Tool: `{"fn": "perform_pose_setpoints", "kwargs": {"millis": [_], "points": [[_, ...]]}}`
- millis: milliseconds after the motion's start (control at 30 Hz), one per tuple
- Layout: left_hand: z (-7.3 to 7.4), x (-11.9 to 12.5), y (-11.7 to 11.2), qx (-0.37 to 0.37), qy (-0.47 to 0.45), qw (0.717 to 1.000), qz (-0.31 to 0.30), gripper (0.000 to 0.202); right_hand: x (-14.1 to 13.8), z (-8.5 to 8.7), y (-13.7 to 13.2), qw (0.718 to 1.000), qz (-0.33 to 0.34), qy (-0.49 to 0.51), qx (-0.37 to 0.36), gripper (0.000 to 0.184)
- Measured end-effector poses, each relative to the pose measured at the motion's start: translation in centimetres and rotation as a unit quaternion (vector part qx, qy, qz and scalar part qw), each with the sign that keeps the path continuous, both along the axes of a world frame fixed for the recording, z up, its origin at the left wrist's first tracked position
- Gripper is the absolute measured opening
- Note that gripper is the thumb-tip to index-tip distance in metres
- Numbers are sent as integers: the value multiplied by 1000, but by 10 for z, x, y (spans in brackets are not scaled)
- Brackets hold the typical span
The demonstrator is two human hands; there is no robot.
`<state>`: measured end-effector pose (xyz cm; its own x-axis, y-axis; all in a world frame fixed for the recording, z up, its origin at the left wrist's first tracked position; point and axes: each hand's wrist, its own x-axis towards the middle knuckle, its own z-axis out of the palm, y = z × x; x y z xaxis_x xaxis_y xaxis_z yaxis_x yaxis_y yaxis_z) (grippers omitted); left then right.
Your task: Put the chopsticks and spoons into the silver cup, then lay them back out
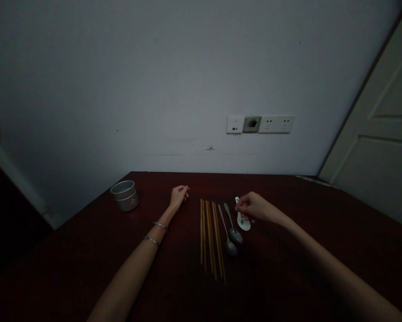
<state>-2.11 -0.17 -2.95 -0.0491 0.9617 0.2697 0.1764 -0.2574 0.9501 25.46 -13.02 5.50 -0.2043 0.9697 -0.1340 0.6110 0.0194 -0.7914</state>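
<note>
My right hand (253,206) is at the white ceramic soup spoon (244,224), its fingers closed across the handle. The bowl of that spoon, with a small bluish pattern, points toward me. Left of it lie two metal spoons, one with a larger bowl (235,235) and one with a thin handle (231,248). Several wooden chopsticks (210,241) lie side by side further left, roughly pointing away from me. My left hand (179,196), loosely curled with nothing seen in it, rests on the table to the left of the chopsticks.
A grey metal utensil holder (126,197) with small holes stands upright near the table's left edge. The dark red table (174,277) meets a pale wall (174,89) bearing sockets (276,124). A panelled door (382,134) is on the right. The light is dim.
</note>
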Motion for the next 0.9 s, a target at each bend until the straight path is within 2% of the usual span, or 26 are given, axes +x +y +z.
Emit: {"fn": "perform_pose_setpoints", "kwargs": {"millis": [133, 267, 433, 633, 800, 900], "points": [[2, 0, -2, -6, -4, 1000, 2, 26, 27, -6, 16, 999, -46, 16, -20, 10], [2, 0, -1, -6, -14, 1000, -1, 27, 52, -19, 34, 994, -99, 45, -27, 12], [2, -1, 1, -5, -52, 999, 15, 30, 78, -46, 50, 972, -177, 127, 93, 22], [4, -2, -2, -5, -60, 998, 20, 35, 95, -78, 48, 924, -273, 159, 214, 38], [5, 0, -8, -8, -60, 998, 24, 35, 100, -88, 50, 922, -282, 145, 220, 40], [18, 0, -13, -11, -58, 998, 37, 31, 102, -89, 52, 930, -271, 131, 213, 38]]}}
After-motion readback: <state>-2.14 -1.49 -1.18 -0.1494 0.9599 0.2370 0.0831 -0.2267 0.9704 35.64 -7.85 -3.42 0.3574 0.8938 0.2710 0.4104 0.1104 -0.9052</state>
